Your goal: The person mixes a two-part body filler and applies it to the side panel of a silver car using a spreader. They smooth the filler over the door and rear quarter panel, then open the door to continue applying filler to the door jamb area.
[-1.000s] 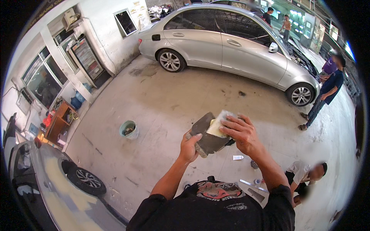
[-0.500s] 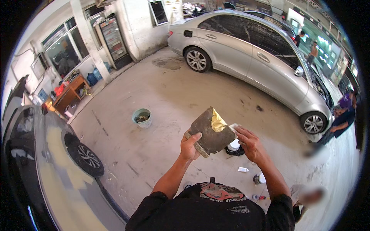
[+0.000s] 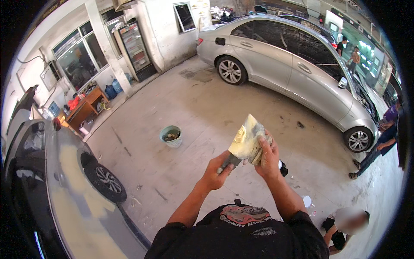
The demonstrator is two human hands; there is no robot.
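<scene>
In front of my chest both hands are on a flat putty board [image 3: 246, 140], tilted up and smeared with pale yellow and grey putty. My left hand [image 3: 214, 172] is closed around its dark lower-left end, thumb along the top. My right hand [image 3: 268, 155] is closed at the right side, with its thumb pressed on the smeared face. Whether a separate spreader sits under the right fingers I cannot tell. Beyond my left hand stands a pale green bucket [image 3: 176, 141] with dark, dirty contents.
At left, a grey car [image 3: 77, 185] bears pale yellow filler patches. A silver sedan [image 3: 284, 64] is parked ahead. At lower right, a person [image 3: 345, 224] is low near the floor, beside a white-lidded can [image 3: 307, 201]. Other people [image 3: 384, 136] stand at the sedan's front.
The board has turned from its dark side to its yellow-smeared face. My right hand has come inward and grips it from the right. The view has shifted slightly.
</scene>
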